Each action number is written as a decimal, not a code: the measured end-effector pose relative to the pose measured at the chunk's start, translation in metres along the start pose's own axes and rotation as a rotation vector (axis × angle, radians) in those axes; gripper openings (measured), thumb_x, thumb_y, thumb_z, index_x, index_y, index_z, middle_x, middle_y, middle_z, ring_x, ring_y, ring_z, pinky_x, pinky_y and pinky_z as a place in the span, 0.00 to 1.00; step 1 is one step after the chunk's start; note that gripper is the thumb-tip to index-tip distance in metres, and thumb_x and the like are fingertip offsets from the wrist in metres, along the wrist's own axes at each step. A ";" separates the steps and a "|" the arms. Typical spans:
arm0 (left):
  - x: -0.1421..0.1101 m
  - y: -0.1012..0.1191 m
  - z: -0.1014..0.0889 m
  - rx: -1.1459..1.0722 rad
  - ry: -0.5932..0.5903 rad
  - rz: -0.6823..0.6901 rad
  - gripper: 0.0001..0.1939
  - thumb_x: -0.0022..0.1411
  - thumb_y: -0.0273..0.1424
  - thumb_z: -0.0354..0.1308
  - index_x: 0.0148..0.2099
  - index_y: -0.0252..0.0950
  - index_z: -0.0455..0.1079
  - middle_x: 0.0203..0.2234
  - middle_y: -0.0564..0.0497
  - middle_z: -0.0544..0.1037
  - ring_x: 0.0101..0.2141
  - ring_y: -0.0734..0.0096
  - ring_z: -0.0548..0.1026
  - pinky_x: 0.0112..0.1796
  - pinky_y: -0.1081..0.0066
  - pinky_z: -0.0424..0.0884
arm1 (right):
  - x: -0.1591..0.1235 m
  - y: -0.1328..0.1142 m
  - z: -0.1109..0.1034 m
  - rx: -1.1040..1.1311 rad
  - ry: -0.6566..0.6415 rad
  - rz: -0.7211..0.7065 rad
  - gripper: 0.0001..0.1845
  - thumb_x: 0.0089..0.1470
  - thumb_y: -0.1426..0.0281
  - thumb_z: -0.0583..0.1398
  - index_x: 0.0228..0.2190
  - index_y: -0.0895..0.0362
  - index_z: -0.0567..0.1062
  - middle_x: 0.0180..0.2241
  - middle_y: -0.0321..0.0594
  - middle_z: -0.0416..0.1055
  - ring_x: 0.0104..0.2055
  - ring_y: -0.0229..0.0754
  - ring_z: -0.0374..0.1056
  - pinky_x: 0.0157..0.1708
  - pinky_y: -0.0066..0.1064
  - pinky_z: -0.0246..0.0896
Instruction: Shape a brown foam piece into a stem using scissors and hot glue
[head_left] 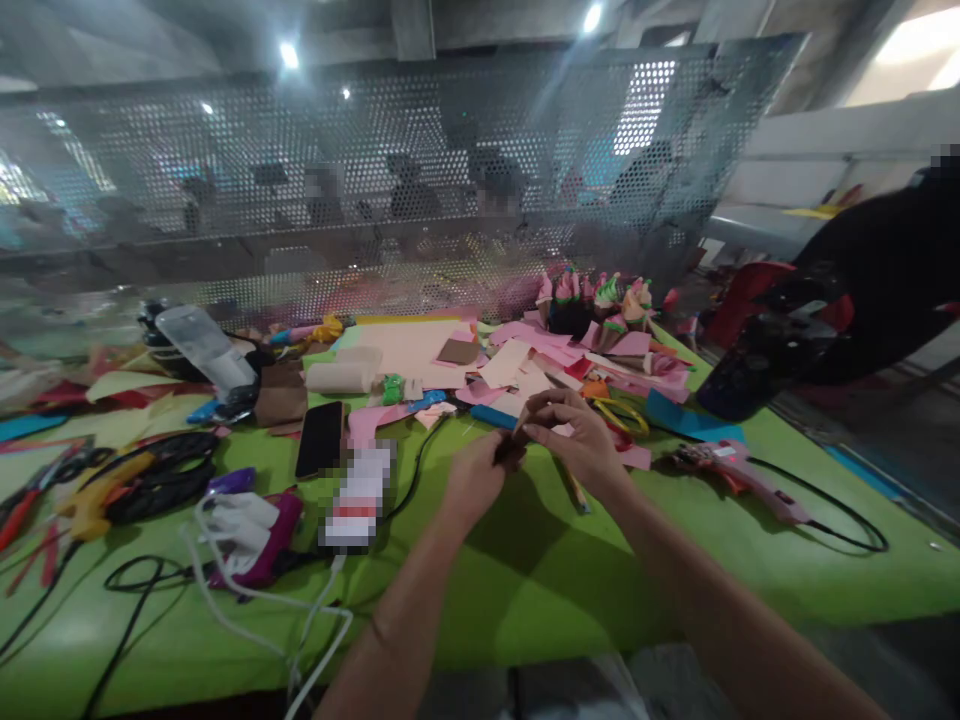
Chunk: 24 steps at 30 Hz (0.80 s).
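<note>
1. I have the left hand [480, 472] and right hand [576, 440] pinching a brown piece [520, 424] between their fingertips.
2. It's above the green table [525, 590], near coloured scraps [508, 363].

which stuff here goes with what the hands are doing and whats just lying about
Belongs, or likely does:
small brown piece, between left hand and right hand
paper scraps
pink glue gun

Seemingly just lying about:
black phone
white plugs on the purple power strip
</note>
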<state>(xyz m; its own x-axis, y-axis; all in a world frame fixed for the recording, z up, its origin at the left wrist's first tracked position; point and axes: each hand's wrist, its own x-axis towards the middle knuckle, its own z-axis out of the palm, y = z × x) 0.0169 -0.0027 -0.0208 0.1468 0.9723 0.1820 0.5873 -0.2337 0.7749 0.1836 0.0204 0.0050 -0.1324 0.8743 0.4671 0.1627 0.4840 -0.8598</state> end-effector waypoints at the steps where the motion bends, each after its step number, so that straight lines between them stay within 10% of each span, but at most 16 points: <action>1: 0.001 -0.002 0.000 -0.057 -0.014 -0.007 0.09 0.63 0.35 0.56 0.42 0.39 0.75 0.29 0.49 0.80 0.30 0.65 0.75 0.31 0.69 0.66 | 0.000 -0.001 0.000 -0.003 -0.006 -0.014 0.10 0.49 0.61 0.67 0.23 0.52 0.80 0.38 0.44 0.73 0.45 0.49 0.68 0.48 0.43 0.63; 24: -0.001 0.010 -0.008 -0.528 -0.158 -0.149 0.27 0.58 0.53 0.58 0.41 0.31 0.72 0.23 0.50 0.75 0.24 0.72 0.69 0.30 0.71 0.66 | 0.005 0.005 0.001 0.170 0.008 -0.020 0.08 0.50 0.61 0.66 0.26 0.52 0.80 0.41 0.43 0.73 0.48 0.49 0.70 0.49 0.43 0.64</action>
<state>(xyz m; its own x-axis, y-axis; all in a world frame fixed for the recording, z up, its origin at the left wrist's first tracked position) 0.0163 -0.0061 -0.0083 0.2334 0.9723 -0.0140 0.1392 -0.0192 0.9901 0.1828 0.0268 0.0031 -0.1264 0.8652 0.4852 -0.0073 0.4883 -0.8727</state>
